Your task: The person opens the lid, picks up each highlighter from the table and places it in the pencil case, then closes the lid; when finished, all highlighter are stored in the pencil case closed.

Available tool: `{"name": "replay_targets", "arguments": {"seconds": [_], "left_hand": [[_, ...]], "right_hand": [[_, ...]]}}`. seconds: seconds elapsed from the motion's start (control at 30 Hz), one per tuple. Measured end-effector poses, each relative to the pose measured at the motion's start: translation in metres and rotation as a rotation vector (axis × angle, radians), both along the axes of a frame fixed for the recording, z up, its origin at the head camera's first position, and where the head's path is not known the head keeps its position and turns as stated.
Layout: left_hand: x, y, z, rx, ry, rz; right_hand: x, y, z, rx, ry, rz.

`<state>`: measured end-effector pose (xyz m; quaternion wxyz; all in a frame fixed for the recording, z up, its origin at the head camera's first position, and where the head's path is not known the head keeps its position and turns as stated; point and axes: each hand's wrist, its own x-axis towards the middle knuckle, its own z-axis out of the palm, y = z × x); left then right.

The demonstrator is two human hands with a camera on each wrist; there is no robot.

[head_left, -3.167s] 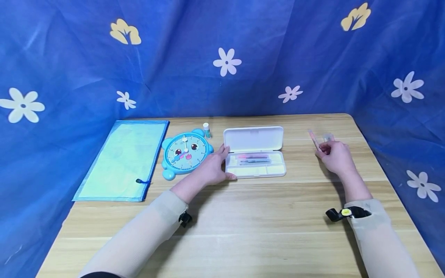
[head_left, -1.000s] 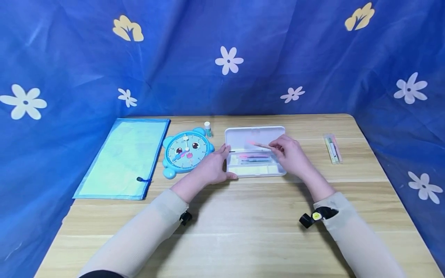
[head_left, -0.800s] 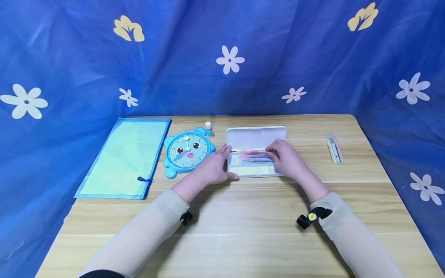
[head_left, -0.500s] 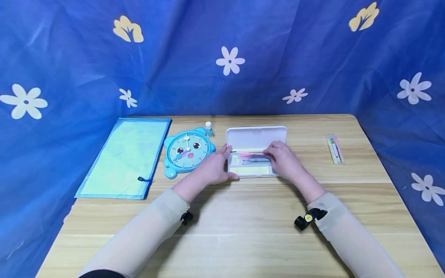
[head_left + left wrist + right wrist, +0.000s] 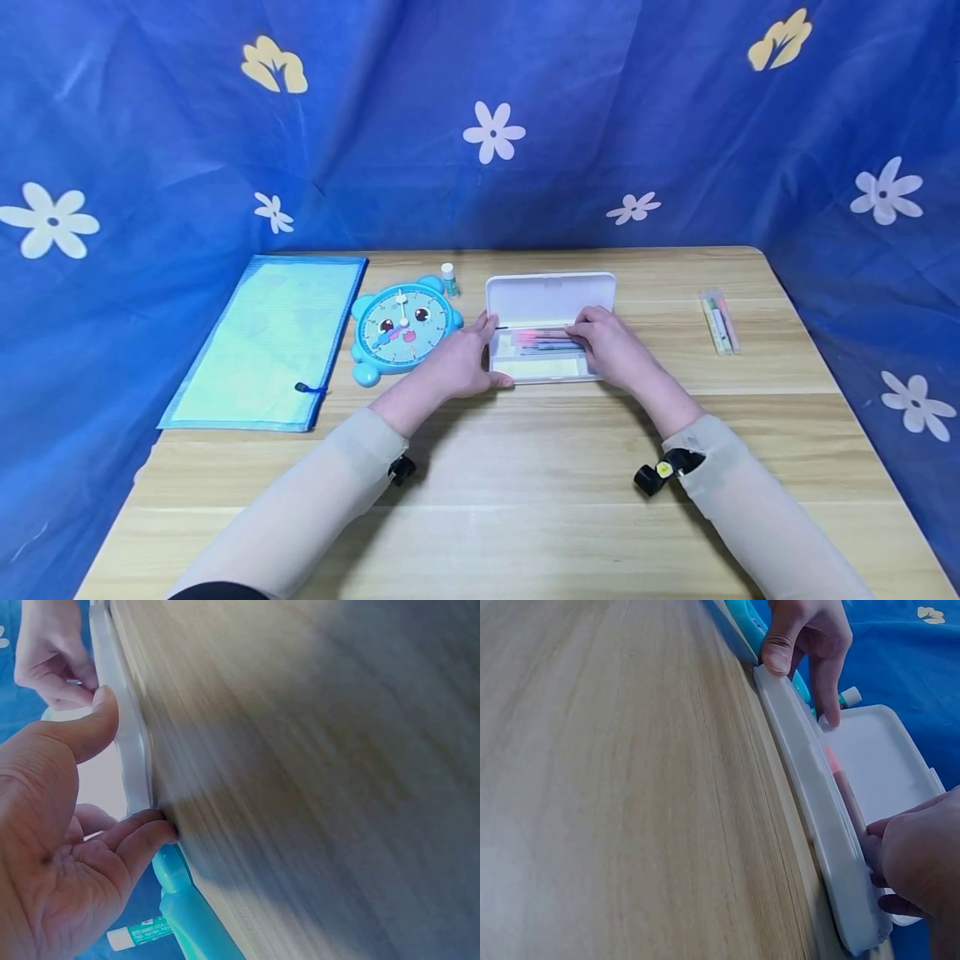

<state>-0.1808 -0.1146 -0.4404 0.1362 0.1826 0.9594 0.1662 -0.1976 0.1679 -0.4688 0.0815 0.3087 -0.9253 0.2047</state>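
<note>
A white pencil case [image 5: 551, 301] lies open on the table with its lid tipped back. My left hand [image 5: 467, 360] grips its left end, thumb at the front and fingers behind. In the rear compartment lie several slim pens [image 5: 547, 346]. My right hand [image 5: 613, 348] is at the case's right side, pinching a pink-tipped pen [image 5: 846, 793] that lies along the compartment. In the right wrist view, my right fingers hide the pen's near end. The left wrist view shows my left thumb and fingertips on the case's white wall [image 5: 129, 742].
A blue toy clock [image 5: 405, 327] sits left of the case, with a glue stick [image 5: 449, 280] behind it. Farther left lies a light-blue zip folder [image 5: 262, 342]. Two or three markers in a clear sleeve [image 5: 721, 322] lie at the right. A blue curtain [image 5: 555, 200] hangs behind the table.
My right hand has come from the sleeve of markers at the right to the pencil case, carrying the pink-tipped pen and lowering it inside. My left hand has stayed on the case.
</note>
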Motion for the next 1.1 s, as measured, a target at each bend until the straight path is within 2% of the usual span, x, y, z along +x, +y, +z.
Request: {"name": "replay_targets", "arguments": {"seconds": [0.17,0.47,0.7,0.9,1.1], "left_hand": [[0.0,-0.001,0.001,0.002,-0.002,-0.002],[-0.001,-0.002,0.0,0.006,0.001,-0.003],[-0.001,-0.002,0.0,0.013,0.001,-0.003],[-0.001,-0.001,0.0,0.012,-0.001,-0.001],[0.0,-0.001,0.0,0.01,-0.008,0.002]], "right_hand": [[0.0,-0.003,0.001,0.022,0.012,-0.012],[-0.003,-0.007,0.0,-0.039,0.066,-0.026],[-0.001,-0.005,0.002,-0.015,0.018,-0.025],[0.0,-0.001,0.005,-0.101,-0.057,-0.047],[0.002,0.012,0.013,-0.174,-0.068,-0.077]]}}
